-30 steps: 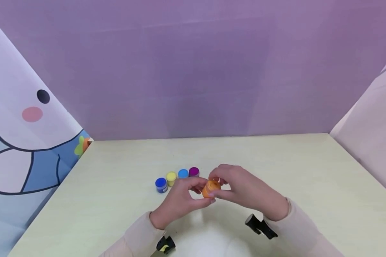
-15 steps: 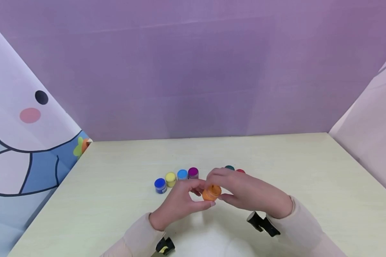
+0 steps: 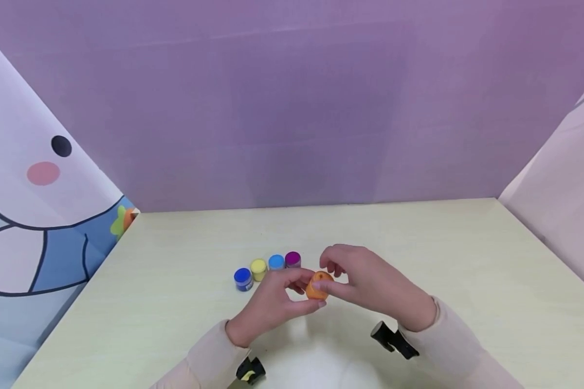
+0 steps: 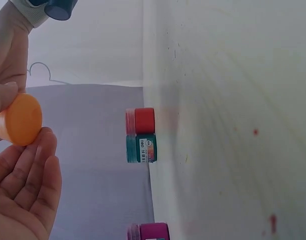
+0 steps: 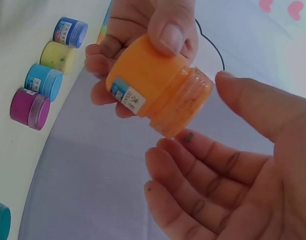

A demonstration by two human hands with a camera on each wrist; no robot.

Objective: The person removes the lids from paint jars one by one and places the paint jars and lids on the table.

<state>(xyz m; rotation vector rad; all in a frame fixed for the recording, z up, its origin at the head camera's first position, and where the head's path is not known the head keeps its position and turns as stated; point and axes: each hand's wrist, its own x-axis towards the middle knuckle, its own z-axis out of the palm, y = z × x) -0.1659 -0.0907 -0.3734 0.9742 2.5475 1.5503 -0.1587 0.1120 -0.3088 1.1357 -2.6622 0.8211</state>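
An orange paint jar [image 5: 143, 75] is tilted in midair, gripped by my left hand [image 3: 279, 300] with the thumb [image 5: 172, 40] across its body. In the right wrist view its paint-smeared lid end [image 5: 185, 105] points toward my right hand [image 3: 372, 281]. That hand is spread loosely around the lid end, with fingertips right at its edge and a small gap at the thumb [image 5: 243, 100]. From the left wrist view the round orange end [image 4: 25, 120] shows above my left fingers.
Dark blue [image 3: 244, 279], yellow [image 3: 259, 269], light blue [image 3: 276, 262] and purple [image 3: 293, 259] paint jars stand in a row behind my left hand on the pale table [image 3: 175, 324]. Red [image 4: 143, 121] and teal [image 4: 143, 148] jars stand farther right, hidden behind my right hand in the head view.
My right hand turned over the top of the orange jar half a second ago and has turned back, again hiding the teal and red jars. My left hand stays put with the jar.
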